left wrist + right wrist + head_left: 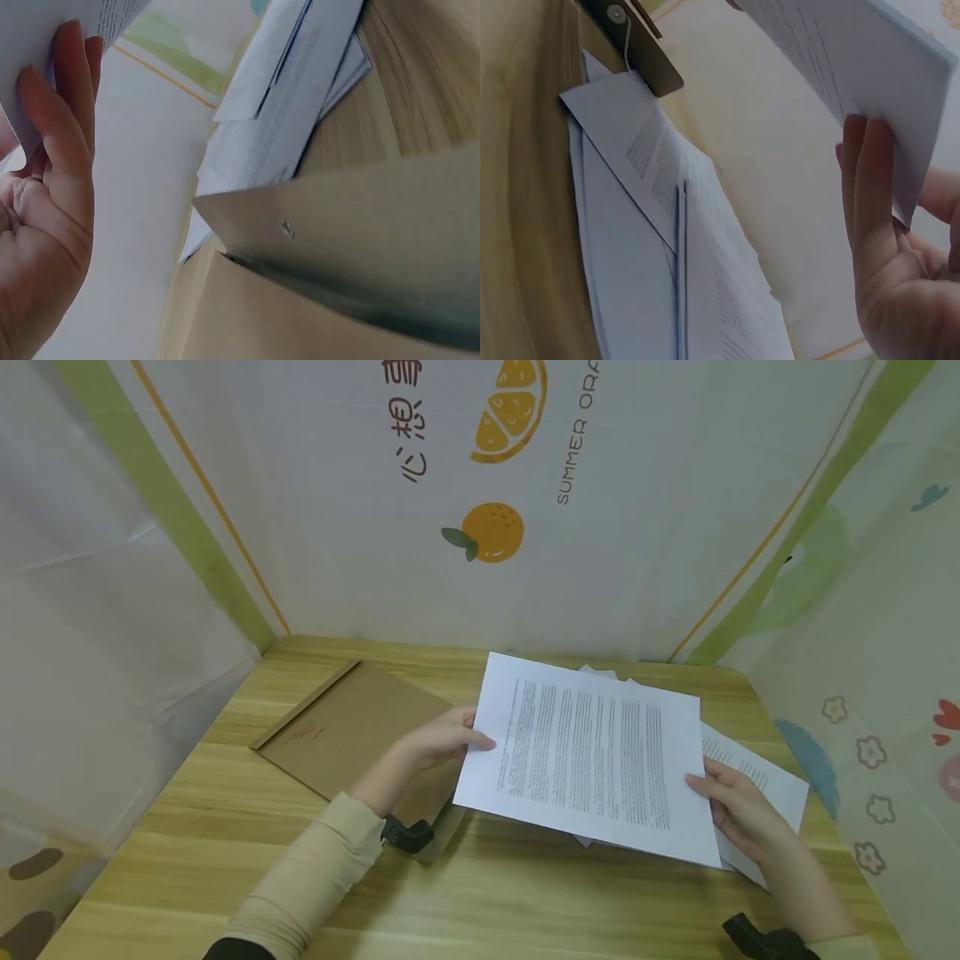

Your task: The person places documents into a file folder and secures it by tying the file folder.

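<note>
Head view. Printed paper point(585, 752): held tilted above the surface point(600, 922), right of centre, lines of text running sideways; sheet count uncertain. Left hand point(442, 739): pinching the left edge, thumb on top. Right hand point(742, 806): pinching the right edge, thumb on top. Handling: 2 light, matched grips should keep the page flat and uncreased. Brown envelope point(360, 727): lying to the left, partly behind the left forearm. Loose papers point(783, 793): lying beyond and below the held paper.

Left wrist view. Left hand: fingers nearly straight against the paper, whose edge appears bent at the grip; easing pressure there would help. Envelope flap point(360, 232): lifted, with a dark gap beneath. Loose papers: overlapping, unaligned.

Right wrist view. Right hand: the paper's corner between fingers and thumb. Best care: square the edges if several sheets are held, and stay clear of the string point(628, 45) on the flap.
</note>
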{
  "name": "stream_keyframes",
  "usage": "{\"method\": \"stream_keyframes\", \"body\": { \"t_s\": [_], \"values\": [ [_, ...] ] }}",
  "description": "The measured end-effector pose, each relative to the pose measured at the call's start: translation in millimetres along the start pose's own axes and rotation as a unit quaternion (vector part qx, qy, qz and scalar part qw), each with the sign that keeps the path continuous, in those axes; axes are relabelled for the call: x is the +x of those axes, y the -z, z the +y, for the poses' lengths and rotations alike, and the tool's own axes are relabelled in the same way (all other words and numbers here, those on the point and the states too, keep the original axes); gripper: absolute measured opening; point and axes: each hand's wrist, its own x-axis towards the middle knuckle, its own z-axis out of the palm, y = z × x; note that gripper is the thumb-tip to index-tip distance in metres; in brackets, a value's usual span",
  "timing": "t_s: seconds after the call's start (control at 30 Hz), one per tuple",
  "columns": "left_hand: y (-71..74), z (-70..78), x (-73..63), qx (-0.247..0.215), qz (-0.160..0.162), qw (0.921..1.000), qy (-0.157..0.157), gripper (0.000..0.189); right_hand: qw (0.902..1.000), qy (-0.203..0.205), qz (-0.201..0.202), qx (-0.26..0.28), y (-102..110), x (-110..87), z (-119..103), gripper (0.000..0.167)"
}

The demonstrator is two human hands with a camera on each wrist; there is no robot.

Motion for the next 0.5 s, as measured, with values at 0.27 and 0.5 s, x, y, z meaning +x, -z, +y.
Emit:
{"method": "stream_keyframes", "body": {
  "t_s": [0.27,0.5],
  "values": [
    [9.5,-1.2,-11.4,0.034,0.034,0.9988,0.007,0.043,0.9997,0.005,-0.013,-0.018,-23,-0.2,3,0.035],
    [18.4,-7.6,-19.8,0.093,0.062,0.9937,0.01,0.052,0.9997,0.013,-0.005,-0.021,-44,-8.7,6,0.036]
  ]
}}
